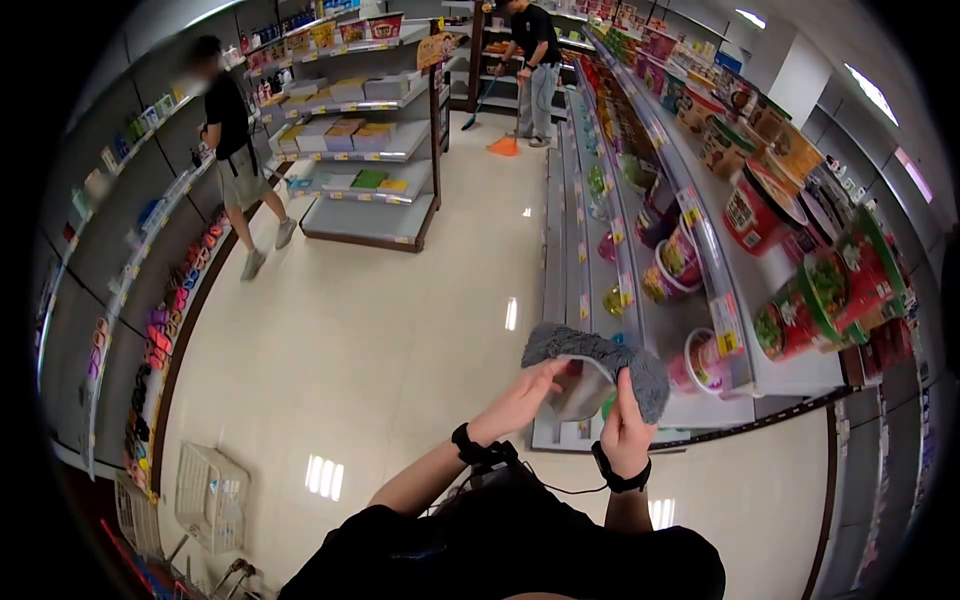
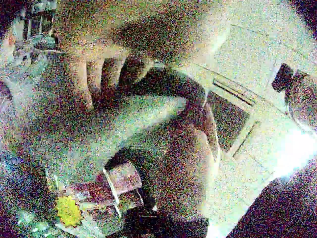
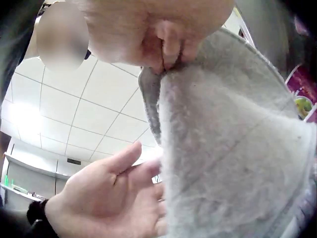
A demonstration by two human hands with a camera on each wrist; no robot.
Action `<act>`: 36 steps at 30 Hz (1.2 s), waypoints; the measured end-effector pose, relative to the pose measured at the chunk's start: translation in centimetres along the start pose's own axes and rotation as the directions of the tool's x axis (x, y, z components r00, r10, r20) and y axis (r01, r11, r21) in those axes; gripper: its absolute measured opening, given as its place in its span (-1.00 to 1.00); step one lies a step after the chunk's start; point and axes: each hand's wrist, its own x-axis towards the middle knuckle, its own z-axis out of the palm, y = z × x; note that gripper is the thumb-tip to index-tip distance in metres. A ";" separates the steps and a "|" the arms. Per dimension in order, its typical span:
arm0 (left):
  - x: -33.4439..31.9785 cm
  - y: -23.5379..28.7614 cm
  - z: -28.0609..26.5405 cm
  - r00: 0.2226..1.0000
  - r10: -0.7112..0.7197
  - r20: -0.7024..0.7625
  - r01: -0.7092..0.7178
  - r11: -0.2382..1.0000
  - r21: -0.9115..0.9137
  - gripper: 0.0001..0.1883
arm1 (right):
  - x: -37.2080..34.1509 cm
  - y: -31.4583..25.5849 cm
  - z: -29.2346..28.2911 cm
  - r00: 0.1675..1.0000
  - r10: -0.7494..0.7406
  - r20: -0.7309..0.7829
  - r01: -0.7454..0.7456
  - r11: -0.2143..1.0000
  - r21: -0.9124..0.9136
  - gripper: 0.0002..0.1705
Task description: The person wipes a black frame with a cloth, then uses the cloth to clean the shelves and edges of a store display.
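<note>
A grey mop pad (image 1: 597,350) is held up in front of my chest, its shaggy side facing away and its pale, felt-like backing (image 3: 228,144) toward me. My right hand (image 1: 628,430) grips the pad's right end; in the right wrist view its curled fingers (image 3: 171,47) pinch the edge. My left hand (image 1: 522,400) touches the pad's left part with extended fingers. Its palm (image 3: 114,198) shows below, thumb apart, with the fingertips hidden behind the pad. The left wrist view is grainy; fingers (image 2: 94,79) overlap the dark pad there.
Beside the pad on the right, a shelf (image 1: 725,345) carries several instant noodle cups (image 1: 762,205). A shelf unit (image 1: 375,215) stands ahead on the left. One person (image 1: 235,130) walks there; another (image 1: 535,50) sweeps with an orange dustpan (image 1: 503,147). A white basket (image 1: 212,497) lies at lower left.
</note>
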 end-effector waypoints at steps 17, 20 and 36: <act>23.1 -0.4 -4.6 0.782 0.313 0.538 -0.505 0.825 0.253 -0.15 | 6.7 4.9 4.7 0.940 0.231 -0.250 -0.269 0.955 -0.127 -0.40; 25.3 -0.7 -3.7 0.694 0.268 0.668 -0.547 0.799 0.248 -0.28 | 7.0 3.9 4.8 0.936 0.134 -0.325 -0.239 0.920 -0.312 -0.35; 29.1 1.7 4.7 0.394 0.596 0.699 -0.843 0.538 0.016 0.07 | 11.9 1.9 4.0 0.678 0.085 -0.730 -0.718 0.292 -0.632 -0.39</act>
